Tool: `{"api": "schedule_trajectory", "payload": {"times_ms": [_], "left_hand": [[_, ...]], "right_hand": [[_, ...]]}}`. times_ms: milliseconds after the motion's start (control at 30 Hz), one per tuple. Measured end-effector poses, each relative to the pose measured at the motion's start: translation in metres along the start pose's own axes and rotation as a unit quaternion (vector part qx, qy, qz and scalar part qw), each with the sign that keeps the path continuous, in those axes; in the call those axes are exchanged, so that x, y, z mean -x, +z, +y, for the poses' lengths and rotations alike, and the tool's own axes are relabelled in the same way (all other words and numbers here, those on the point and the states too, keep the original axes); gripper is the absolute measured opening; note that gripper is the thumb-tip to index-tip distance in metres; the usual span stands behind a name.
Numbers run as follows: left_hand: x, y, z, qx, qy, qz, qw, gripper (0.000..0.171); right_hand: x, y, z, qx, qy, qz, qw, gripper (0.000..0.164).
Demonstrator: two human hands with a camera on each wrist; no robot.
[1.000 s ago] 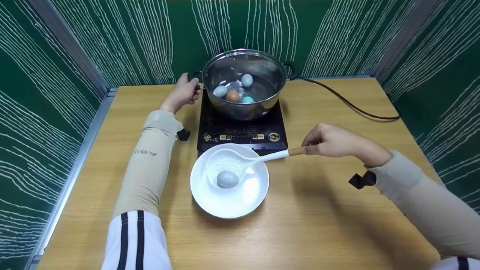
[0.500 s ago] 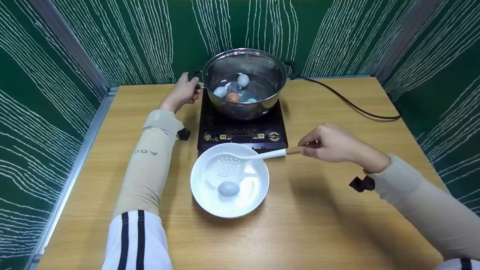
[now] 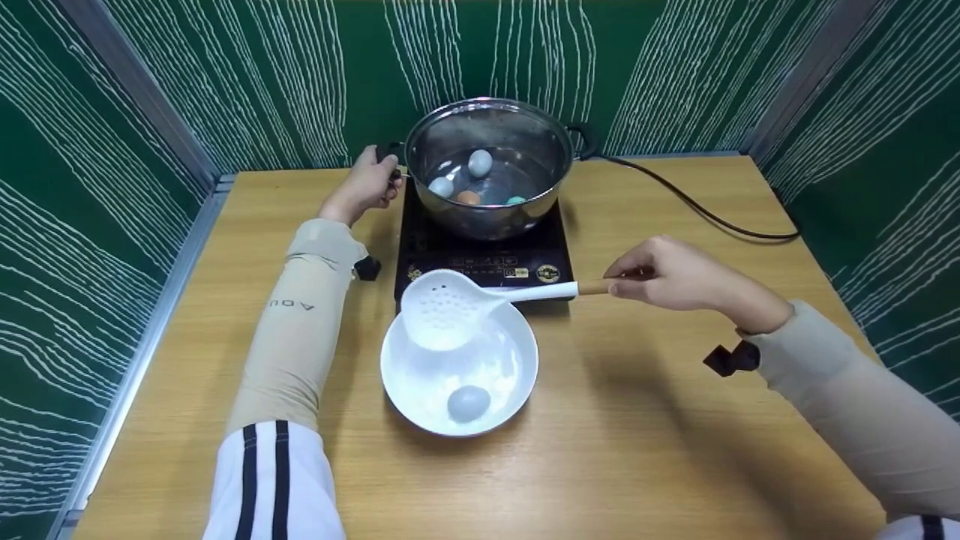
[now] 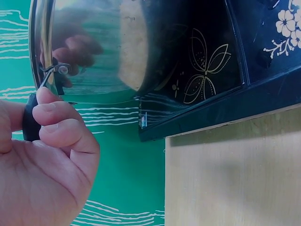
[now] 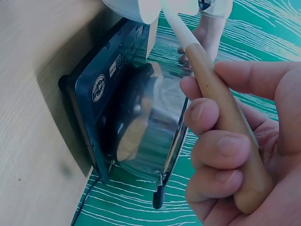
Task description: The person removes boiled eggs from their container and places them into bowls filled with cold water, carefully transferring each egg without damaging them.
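Note:
My left hand (image 3: 367, 184) grips the black side handle (image 4: 32, 117) of a steel pot (image 3: 491, 217), fingers curled round it. Inside the pot lie several eggs: two pale ones, one of them this pale egg (image 3: 480, 163), a brown egg (image 3: 469, 198) and a teal egg (image 3: 515, 201), partly hidden by the rim. My right hand (image 3: 667, 274) holds a white slotted ladle (image 3: 442, 311) by its wooden handle (image 5: 221, 103). The ladle's bowl, with no egg in it, hangs over the far rim of a white bowl (image 3: 405, 405). A pale egg (image 3: 469, 404) rests in that bowl's near part.
The pot stands on a black induction cooker (image 3: 420, 262). Its black cord (image 3: 697, 206) curves over the right side of the wooden table (image 3: 637, 465). Green walls (image 3: 262, 75) with white lines close in the back and sides.
The pale egg has slid off the ladle into the white bowl, towards its near side. My right hand has raised the ladle away from it. The eggs in the pot have drifted slightly.

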State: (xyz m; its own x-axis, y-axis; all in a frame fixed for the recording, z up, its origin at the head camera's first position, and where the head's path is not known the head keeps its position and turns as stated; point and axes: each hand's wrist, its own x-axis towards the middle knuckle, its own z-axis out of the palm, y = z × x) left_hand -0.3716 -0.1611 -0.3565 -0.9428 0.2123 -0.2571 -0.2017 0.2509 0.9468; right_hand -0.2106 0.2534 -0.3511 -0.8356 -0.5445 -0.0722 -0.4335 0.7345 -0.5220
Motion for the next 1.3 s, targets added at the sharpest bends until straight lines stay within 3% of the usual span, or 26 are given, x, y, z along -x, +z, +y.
{"api": "schedule_trajectory", "payload": {"times_ms": [200,333,467,767,933,1167,1300], "left_hand": [[-0.015,-0.004,-0.012,-0.001,0.008,0.012,0.9999,0.037],[-0.017,-0.004,-0.015,-0.007,0.013,0.016,0.9998,0.047],[-0.016,-0.003,-0.015,-0.010,0.019,0.018,0.9996,0.044],[-0.018,-0.004,-0.013,-0.005,0.007,0.015,0.9998,0.050],[-0.019,-0.005,-0.013,-0.001,0.001,0.009,1.0000,0.045],[-0.018,-0.003,-0.013,0.003,0.002,0.018,0.9998,0.066],[-0.019,-0.002,-0.013,0.004,0.000,0.020,0.9998,0.067]], "right_hand": [[-0.002,-0.012,0.001,-0.063,0.018,-0.031,0.997,0.018],[-0.001,-0.021,0.000,-0.086,0.030,-0.041,0.995,0.019],[-0.001,-0.032,-0.001,-0.090,0.054,-0.039,0.994,0.020],[-0.002,-0.059,-0.006,-0.082,0.104,-0.007,0.991,0.026],[-0.004,-0.073,-0.005,-0.085,0.131,0.020,0.988,0.033],[-0.010,-0.088,-0.002,-0.096,0.161,0.057,0.981,0.039],[-0.015,-0.094,-0.001,-0.081,0.174,0.074,0.979,0.040]]}}
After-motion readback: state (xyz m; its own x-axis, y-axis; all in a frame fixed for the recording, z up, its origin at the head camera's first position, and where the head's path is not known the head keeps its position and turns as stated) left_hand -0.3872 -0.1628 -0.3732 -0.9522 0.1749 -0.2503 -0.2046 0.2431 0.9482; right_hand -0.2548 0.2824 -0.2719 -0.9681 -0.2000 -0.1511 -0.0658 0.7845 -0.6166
